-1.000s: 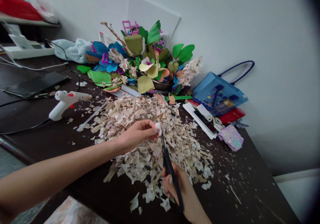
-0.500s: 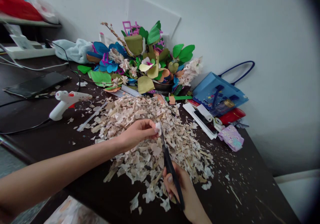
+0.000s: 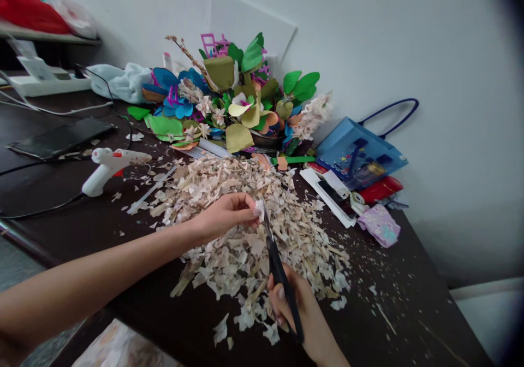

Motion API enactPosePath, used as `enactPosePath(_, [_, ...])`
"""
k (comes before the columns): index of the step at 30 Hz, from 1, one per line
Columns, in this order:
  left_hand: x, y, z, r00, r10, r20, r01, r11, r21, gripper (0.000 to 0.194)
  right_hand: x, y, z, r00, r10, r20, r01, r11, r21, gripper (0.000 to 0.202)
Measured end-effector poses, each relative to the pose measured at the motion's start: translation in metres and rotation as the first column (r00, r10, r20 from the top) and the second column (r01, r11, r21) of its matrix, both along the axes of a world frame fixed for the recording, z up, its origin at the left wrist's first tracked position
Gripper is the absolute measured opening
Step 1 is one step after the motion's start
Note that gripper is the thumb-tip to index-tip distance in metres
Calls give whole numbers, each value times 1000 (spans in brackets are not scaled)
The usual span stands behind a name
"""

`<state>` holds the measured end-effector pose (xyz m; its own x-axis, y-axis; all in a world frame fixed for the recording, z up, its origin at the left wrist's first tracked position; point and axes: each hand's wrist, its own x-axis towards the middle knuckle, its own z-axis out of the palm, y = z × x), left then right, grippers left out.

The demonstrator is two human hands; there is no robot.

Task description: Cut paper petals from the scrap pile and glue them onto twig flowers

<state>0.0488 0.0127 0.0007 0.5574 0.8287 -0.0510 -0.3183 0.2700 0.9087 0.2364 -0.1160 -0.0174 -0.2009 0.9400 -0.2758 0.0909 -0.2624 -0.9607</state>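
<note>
Between the thumb and fingers of my left hand [image 3: 234, 214] is pinched a small white scrap [image 3: 260, 210], thin like paper or dried petal. My right hand [image 3: 292, 301] is wrapped round the black handles of a pair of scissors [image 3: 280, 271]. The blades point away from me and lie right beside the scrap; whether they touch it I cannot tell. Beneath both hands spreads a wide heap of pale, dry flakes [image 3: 229, 263], with some loose bits near the table's front edge.
Colourful craft flowers and leaves [image 3: 245, 99] stand behind the heap. On the left lie a white glue gun [image 3: 107, 167], a dark phone or tablet [image 3: 61, 137] and cables. A blue bag [image 3: 356, 154] and a purple patterned packet [image 3: 379, 225] are on the right of the dark table [image 3: 393, 296].
Both hands hold nearly the same pose. The scissors and the white scrap have barely shifted, and the whole view is only slightly displaced.
</note>
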Motion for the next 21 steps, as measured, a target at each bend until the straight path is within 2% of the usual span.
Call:
enactPosePath(5, [-1, 1, 0, 1000, -25, -10, 25, 1000, 18, 21, 2, 1, -4, 999, 2, 40, -4, 998, 62, 53])
enactPosePath(21, [-2, 1, 6, 999, -38, -25, 39, 999, 17, 18, -1, 2, 2, 998, -25, -52, 24, 1000, -19, 49])
